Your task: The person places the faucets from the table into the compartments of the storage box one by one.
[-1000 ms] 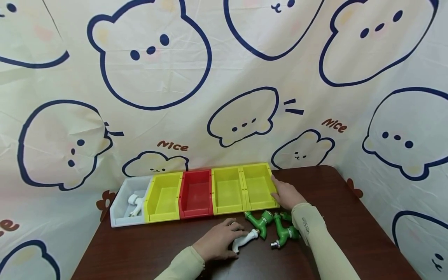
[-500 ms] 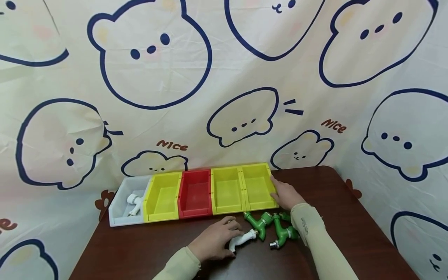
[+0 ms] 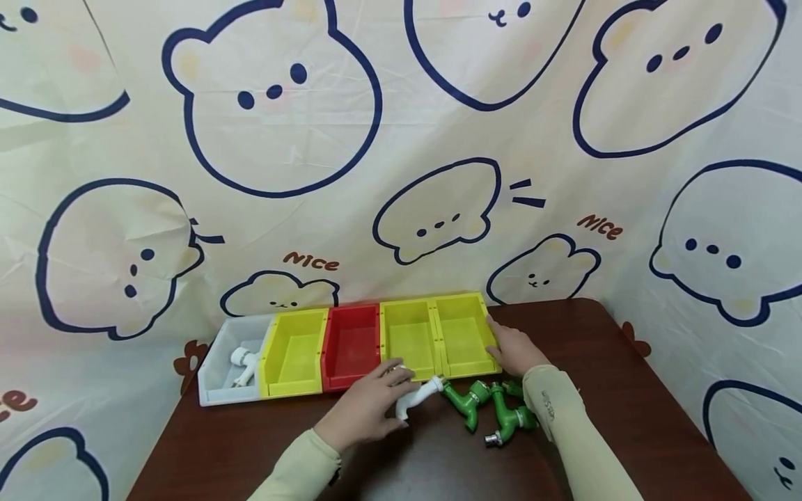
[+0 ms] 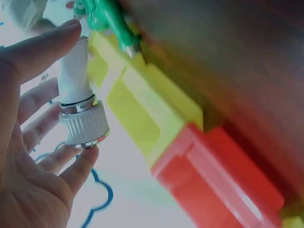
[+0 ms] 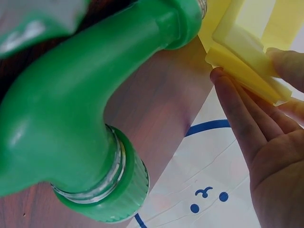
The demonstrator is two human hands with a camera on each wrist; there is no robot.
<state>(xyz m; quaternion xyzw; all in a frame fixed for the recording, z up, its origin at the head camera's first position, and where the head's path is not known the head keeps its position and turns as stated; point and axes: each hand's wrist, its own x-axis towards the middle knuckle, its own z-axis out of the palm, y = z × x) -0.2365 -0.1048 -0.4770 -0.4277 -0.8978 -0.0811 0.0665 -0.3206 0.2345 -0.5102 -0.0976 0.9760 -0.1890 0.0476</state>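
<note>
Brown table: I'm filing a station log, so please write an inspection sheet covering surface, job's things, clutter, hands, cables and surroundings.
Surface: brown table, no spills seen.
Job's things: white tap in hand; two green taps on the table, a third green piece partly hidden by the right sleeve; in a row, white bin holding another white tap, yellow bin, red bin, middle yellow bin, end yellow bin.
Clutter: nothing seen.
Left hand: grips the white tap.
Right hand: grips the end yellow bin's outer wall.
Cables: nothing seen.
Surroundings: pale cloth with cartoon faces.
</note>
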